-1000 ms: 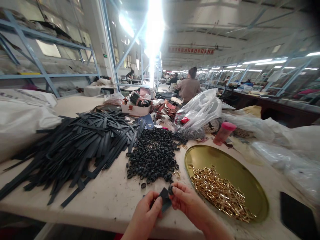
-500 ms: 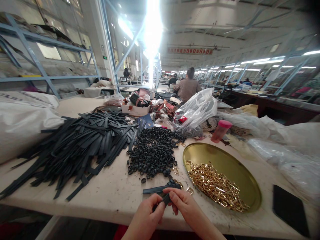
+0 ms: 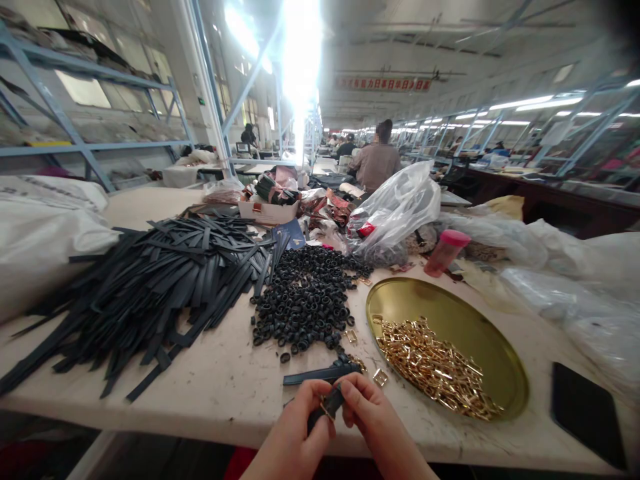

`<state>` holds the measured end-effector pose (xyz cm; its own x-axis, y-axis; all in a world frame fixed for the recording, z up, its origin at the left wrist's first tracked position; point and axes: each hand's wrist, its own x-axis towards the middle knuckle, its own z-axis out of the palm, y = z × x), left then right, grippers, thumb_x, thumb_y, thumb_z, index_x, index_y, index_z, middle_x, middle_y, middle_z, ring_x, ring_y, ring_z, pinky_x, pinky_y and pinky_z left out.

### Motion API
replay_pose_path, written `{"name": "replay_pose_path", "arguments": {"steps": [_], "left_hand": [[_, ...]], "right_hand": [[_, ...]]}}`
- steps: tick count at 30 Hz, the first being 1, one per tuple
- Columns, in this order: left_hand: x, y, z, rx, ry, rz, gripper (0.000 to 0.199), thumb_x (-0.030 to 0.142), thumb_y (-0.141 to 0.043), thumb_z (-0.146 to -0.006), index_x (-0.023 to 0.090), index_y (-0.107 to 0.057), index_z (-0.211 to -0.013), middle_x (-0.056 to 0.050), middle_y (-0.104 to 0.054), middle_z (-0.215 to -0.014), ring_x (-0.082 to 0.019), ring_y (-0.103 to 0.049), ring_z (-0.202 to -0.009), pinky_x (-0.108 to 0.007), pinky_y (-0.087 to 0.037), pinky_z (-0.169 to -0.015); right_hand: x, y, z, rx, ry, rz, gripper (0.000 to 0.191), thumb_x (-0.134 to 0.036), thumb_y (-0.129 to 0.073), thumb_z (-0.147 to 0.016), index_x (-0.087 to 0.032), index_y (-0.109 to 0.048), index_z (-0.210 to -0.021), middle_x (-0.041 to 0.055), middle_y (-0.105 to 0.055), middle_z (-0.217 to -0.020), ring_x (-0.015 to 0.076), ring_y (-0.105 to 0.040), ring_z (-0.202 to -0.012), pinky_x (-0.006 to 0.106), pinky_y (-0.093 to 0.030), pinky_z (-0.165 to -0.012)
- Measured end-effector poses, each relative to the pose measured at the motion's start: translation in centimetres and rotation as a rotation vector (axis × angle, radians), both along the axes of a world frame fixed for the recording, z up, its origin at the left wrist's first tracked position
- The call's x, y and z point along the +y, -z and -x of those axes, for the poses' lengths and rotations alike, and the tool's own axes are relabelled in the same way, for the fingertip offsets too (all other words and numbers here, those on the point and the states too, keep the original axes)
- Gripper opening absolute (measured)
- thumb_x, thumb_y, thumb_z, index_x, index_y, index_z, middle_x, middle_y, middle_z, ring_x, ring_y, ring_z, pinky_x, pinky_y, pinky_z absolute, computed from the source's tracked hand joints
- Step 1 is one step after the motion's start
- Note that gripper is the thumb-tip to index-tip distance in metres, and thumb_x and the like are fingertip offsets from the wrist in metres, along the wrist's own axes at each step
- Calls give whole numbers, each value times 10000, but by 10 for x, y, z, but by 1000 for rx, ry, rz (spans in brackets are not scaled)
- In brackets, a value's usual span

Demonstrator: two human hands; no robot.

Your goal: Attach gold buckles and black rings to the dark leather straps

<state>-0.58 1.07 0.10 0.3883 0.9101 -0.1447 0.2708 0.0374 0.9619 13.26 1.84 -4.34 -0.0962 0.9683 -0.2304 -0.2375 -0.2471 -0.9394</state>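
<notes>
My left hand [image 3: 299, 419] and my right hand [image 3: 369, 408] meet close to the table's front edge. Both pinch a short black strap [image 3: 334, 399] between thumb and fingers. A thin gold buckle [image 3: 326, 411] shows on that strap, beside my left fingers; part of it is hidden. Just beyond my fingers lie other black straps with buckles [image 3: 320, 375], and a loose gold buckle [image 3: 380, 378] rests to their right. Farther back is a heap of small black loops [image 3: 303, 300]. On my right, a round gold tray [image 3: 513, 373] carries a pile of gold buckles [image 3: 435, 363].
A large pile of black strips [image 3: 170, 280] covers the table's left side. At the right lie a dark flat tablet-like object [image 3: 585, 413] and plastic bags [image 3: 550, 300]. A pink-lidded jar [image 3: 447, 253] stands behind the tray. A person [image 3: 377, 160] sits farther off.
My hands have turned the strap more upright between them, and a gold buckle on it now shows. The camera view has shifted slightly.
</notes>
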Motion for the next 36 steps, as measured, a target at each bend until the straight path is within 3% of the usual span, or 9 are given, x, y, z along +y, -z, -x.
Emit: {"name": "replay_pose_path", "arguments": {"steps": [7, 10, 13, 18, 21, 25, 30, 33, 36], "left_hand": [[13, 17, 2, -19, -146, 102, 230, 233, -474, -761, 182, -392, -970, 3, -625, -708, -157, -577, -679, -258, -398, -639], [17, 23, 6, 6, -153, 103, 170, 247, -470, -764, 193, -381, -897, 21, -600, -656, -139, -548, -589, -245, -377, -572], [16, 23, 6, 32, -175, 81, 158, 235, -488, -747, 196, -385, -860, 27, -574, -644, -141, -547, -617, -238, -380, -582], [11, 18, 9, 192, -141, 4, 109, 269, -480, -761, 194, -463, -838, 14, -567, -707, -147, -552, -657, -237, -383, -605], [6, 13, 14, 317, -137, -24, 126, 311, -490, -762, 197, -511, -813, 13, -586, -690, -151, -546, -642, -236, -366, -590], [0, 9, 15, 331, -113, -38, 151, 331, -505, -754, 192, -558, -779, 5, -620, -687, -156, -549, -652, -231, -367, -592], [-8, 12, 13, 29, -45, 146, 198, 356, -541, -739, 161, -545, -776, 13, -611, -624, -124, -522, -563, -209, -381, -519], [-12, 13, 15, -170, -29, 259, 245, 349, -586, -703, 142, -529, -822, 11, -592, -656, -107, -506, -559, -206, -395, -507], [-16, 12, 19, -252, -29, 342, 270, 311, -614, -672, 124, -531, -848, 17, -580, -664, -92, -505, -553, -218, -408, -545]], "right_hand": [[-2, 6, 11, -2, 40, -46, 370, -520, -649, -648, -157, -607, -701, -29, -509, -566, 85, -398, -501, 215, -311, -483], [-4, 8, 10, 124, 68, -1, 452, -597, -516, -720, -160, -629, -721, -3, -536, -591, 106, -443, -541, 235, -359, -533], [-6, 12, 11, 275, 98, 105, 397, -569, -597, -672, -173, -616, -656, -12, -543, -600, 89, -445, -519, 213, -360, -505], [-12, 16, 14, 422, -68, 256, 376, -473, -712, -609, -182, -614, -826, -45, -539, -554, 53, -434, -445, 171, -345, -444], [-17, 14, 15, 490, -164, 310, 352, -459, -704, -632, -154, -595, -772, -57, -498, -493, 46, -416, -411, 162, -340, -425], [-23, 9, 14, 559, -163, 292, 312, -391, -747, -603, -158, -566, -703, -53, -505, -537, 44, -426, -448, 153, -325, -440], [-27, 15, 11, 394, -79, 184, 359, -448, -733, -583, -163, -524, -647, -33, -542, -564, 71, -472, -481, 180, -361, -467], [-25, 19, 10, 129, 25, 60, 398, -500, -684, -603, -196, -427, -607, -76, -461, -479, 66, -424, -408, 184, -349, -419], [-25, 16, 6, -168, 146, -77, 302, -419, -651, -649, -215, -441, -725, -97, -421, -499, 70, -404, -398, 182, -323, -396]]}}
